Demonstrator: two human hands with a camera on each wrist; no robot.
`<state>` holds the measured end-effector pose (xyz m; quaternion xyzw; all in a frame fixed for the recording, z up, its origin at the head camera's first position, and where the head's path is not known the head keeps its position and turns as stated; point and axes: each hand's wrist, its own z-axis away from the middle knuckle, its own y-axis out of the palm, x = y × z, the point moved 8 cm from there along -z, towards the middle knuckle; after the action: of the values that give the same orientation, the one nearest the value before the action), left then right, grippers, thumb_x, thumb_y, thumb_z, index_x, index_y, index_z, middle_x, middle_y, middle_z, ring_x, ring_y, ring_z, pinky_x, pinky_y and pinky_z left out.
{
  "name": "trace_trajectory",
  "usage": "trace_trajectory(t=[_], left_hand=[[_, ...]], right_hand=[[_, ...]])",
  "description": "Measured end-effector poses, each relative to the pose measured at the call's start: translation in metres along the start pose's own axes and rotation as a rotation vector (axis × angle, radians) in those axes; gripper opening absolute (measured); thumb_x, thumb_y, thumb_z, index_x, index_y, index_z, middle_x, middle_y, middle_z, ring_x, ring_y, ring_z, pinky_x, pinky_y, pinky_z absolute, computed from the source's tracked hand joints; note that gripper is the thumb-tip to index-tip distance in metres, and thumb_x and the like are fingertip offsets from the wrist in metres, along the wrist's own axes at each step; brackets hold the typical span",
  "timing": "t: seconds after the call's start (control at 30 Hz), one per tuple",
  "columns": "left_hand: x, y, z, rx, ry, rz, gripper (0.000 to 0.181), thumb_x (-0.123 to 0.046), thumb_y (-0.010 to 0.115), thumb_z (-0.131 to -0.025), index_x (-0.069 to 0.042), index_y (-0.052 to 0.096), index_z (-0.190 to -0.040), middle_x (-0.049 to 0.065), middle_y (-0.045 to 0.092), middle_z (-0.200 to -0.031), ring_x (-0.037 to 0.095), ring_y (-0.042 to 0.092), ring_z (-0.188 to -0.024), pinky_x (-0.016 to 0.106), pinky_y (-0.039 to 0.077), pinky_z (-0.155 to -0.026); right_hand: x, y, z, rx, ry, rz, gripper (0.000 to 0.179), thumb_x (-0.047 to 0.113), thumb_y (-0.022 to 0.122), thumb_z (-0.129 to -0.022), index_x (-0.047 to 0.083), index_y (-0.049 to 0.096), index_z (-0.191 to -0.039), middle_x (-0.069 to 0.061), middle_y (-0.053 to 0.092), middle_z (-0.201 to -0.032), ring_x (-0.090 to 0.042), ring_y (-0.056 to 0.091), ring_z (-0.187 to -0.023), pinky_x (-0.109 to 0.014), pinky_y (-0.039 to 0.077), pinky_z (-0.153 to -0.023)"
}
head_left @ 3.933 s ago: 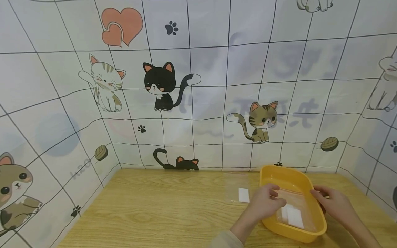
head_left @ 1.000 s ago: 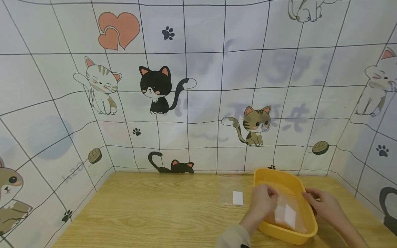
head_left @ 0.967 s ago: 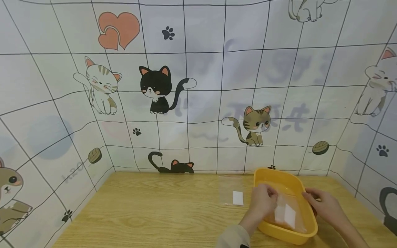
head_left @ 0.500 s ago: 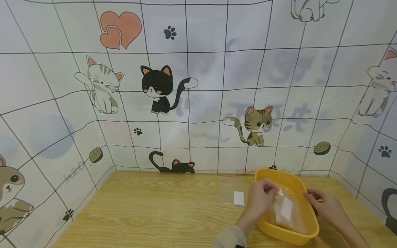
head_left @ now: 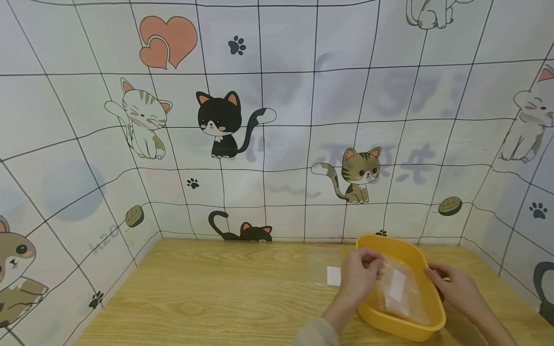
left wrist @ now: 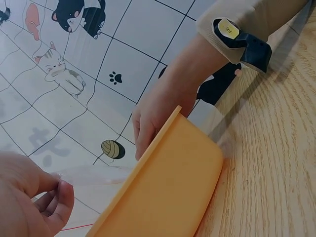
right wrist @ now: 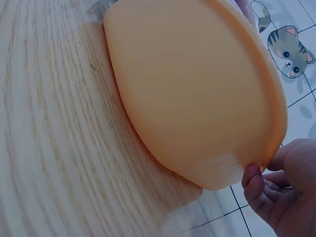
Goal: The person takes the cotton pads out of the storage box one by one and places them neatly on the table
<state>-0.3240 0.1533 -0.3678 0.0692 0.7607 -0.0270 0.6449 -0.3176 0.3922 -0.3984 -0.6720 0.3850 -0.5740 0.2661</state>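
A yellow plastic tub (head_left: 400, 328) stands at the right of the table. Inside it lies a clear plastic bag (head_left: 413, 300) with a white label, its near-left edge raised. My left hand (head_left: 360, 273) pinches that raised edge between thumb and fingers above the tub's left side; the left wrist view shows the thin film (left wrist: 91, 174) running from the fingertips. At the opposite side my right hand (head_left: 456, 287) grips the tub's rim, thumb on one face and fingers curled on the other, as the right wrist view shows the hand (right wrist: 289, 190) at the tub's edge.
Left of the tub, another clear bag (head_left: 318, 266) with a white label (head_left: 333, 276) lies flat on the wooden table (head_left: 225, 288), partly behind my left hand. A cat-printed white cloth (head_left: 285, 144) rises behind and at both sides.
Earlier my left hand hovered loosely over the bag lying flat in the tub. Now it pinches the bag and has lifted its edge slightly. My right hand stays on the rim.
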Motion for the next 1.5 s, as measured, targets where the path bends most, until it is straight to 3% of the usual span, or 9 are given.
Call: trace_trajectory(t=[0.23,0.43,0.57,0.67,0.93,1.23,1.5], left_hand=[[-0.003,-0.009,0.002,-0.004,0.031,0.057,0.013,0.006,0.07,-0.09,-0.004,0.072,-0.083,-0.004,0.063,-0.071,0.005,0.06,-0.059,0.019,0.055,-0.058],[-0.004,-0.014,0.003,-0.005,0.043,0.049,0.013,0.005,0.07,-0.091,-0.005,0.073,-0.084,-0.005,0.064,-0.072,0.004,0.06,-0.059,0.018,0.054,-0.058],[-0.006,-0.016,0.003,0.002,0.064,0.049,0.012,0.005,0.07,-0.091,-0.005,0.073,-0.084,-0.004,0.064,-0.072,0.004,0.059,-0.058,0.018,0.054,-0.057],[-0.009,-0.019,0.003,0.009,0.101,0.037,0.01,0.004,0.07,-0.091,-0.003,0.073,-0.085,-0.004,0.065,-0.072,0.003,0.059,-0.058,0.018,0.054,-0.057],[-0.017,-0.022,0.005,0.021,0.169,0.023,0.008,0.004,0.069,-0.091,-0.001,0.073,-0.087,-0.001,0.066,-0.072,0.003,0.06,-0.057,0.018,0.054,-0.057],[-0.024,-0.027,0.003,0.015,0.253,0.012,0.008,0.003,0.066,-0.092,-0.002,0.072,-0.09,0.0,0.068,-0.074,0.001,0.059,-0.058,0.017,0.052,-0.056],[-0.024,-0.032,0.0,0.008,0.243,0.005,0.007,0.003,0.067,-0.093,-0.001,0.071,-0.09,-0.001,0.067,-0.075,0.0,0.058,-0.058,0.016,0.052,-0.056]], right_hand=[[-0.001,0.0,-0.002,0.022,0.019,0.014,0.056,0.034,0.051,-0.106,-0.018,0.055,-0.126,-0.018,0.071,-0.098,-0.027,0.065,-0.085,-0.028,0.052,-0.06],[-0.003,0.001,-0.003,0.033,0.03,0.018,0.057,0.035,0.051,-0.106,-0.019,0.055,-0.126,-0.019,0.07,-0.099,-0.031,0.065,-0.087,-0.028,0.053,-0.06],[-0.004,0.001,-0.003,0.033,0.028,0.024,0.058,0.036,0.05,-0.106,-0.019,0.054,-0.126,-0.021,0.07,-0.1,-0.034,0.065,-0.089,-0.036,0.056,-0.066],[-0.005,0.0,-0.003,0.027,0.021,0.033,0.06,0.036,0.05,-0.106,-0.02,0.054,-0.125,-0.023,0.07,-0.101,-0.036,0.065,-0.091,-0.042,0.056,-0.069],[-0.003,-0.001,-0.002,0.023,-0.001,0.039,0.058,0.036,0.051,-0.106,-0.019,0.056,-0.125,-0.02,0.07,-0.1,-0.038,0.065,-0.092,-0.037,0.053,-0.067],[-0.004,0.0,-0.002,0.024,-0.006,0.039,0.059,0.036,0.05,-0.106,-0.02,0.055,-0.125,-0.024,0.069,-0.103,-0.044,0.063,-0.096,-0.053,0.055,-0.076],[-0.002,0.0,-0.002,0.029,0.002,0.044,0.06,0.036,0.049,-0.107,-0.021,0.054,-0.125,-0.027,0.068,-0.104,-0.044,0.063,-0.096,-0.051,0.056,-0.074]])
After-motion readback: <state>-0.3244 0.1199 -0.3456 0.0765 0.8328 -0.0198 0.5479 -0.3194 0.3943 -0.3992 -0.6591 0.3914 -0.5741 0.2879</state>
